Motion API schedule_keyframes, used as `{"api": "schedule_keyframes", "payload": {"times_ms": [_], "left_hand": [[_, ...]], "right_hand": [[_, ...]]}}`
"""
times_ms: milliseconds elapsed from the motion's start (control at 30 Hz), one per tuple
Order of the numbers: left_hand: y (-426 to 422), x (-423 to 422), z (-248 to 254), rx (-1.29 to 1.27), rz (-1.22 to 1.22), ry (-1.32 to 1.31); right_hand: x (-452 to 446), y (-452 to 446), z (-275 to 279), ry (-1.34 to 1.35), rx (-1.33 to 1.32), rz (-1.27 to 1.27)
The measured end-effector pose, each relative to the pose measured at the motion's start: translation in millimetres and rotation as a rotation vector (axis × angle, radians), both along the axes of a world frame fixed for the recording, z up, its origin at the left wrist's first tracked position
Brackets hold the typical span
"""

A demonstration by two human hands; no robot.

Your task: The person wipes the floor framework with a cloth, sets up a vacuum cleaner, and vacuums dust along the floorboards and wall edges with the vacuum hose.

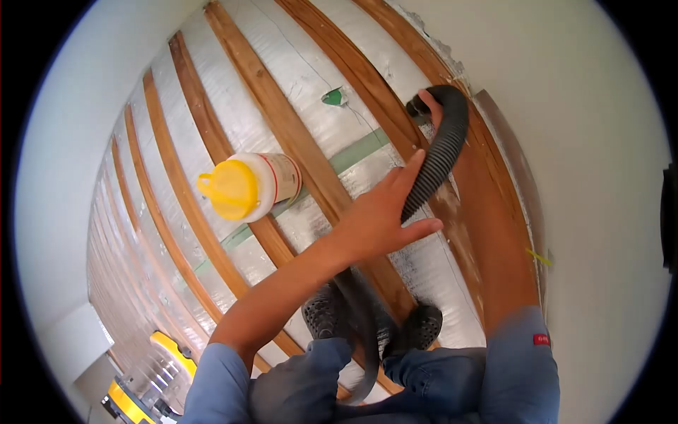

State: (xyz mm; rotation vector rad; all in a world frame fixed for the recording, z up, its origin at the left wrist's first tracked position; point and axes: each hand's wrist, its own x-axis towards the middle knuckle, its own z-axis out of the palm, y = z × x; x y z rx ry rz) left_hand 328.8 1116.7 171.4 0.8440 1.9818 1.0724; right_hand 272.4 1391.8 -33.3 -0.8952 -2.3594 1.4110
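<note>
"Head view: where's the black hose (455, 133)?"
"Right of the yellow-lidded jug (258, 185), grasped near its end by the right hand (433, 107)."
"And the left hand (385, 215)?"
"Nearer the jug, thumb and forefinger spread apart, laid over the hose."

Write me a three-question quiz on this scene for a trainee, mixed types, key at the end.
1. Which hand is nearer the upper end of the black hose: A) the left hand or B) the right hand?
2. True or false: the bottle has a red cap.
3. Fill in: between the wooden strips lies ____ sheeting.

Key: 1. B. 2. False; it is yellow. 3. Silvery.
</note>
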Motion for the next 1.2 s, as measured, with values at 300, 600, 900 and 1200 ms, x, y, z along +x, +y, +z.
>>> {"api": "schedule_keyframes", "payload": {"times_ms": [300,600,900,1200], "left_hand": [[-130.7,72.1,-75.5,-0.093,0.064,-0.611],[-121.1,88.9,-75.8,0.167,0.101,-0.573],[-54.4,115.9,-31.1,0.008,-0.607,-0.293],[-75.4,185.6,-67.5,-0.315,-0.773,-0.667]], "right_hand": [[-45.0,45.5,-64.5,0.021,-0.239,0.025],[248.4,54.7,-47.4,-0.078,-0.377,-0.225],[451.9,18.3,90.8,-0.410,-0.101,-0.440],[753.6,18.4,58.6,-0.595,0.583,-0.114]]}}
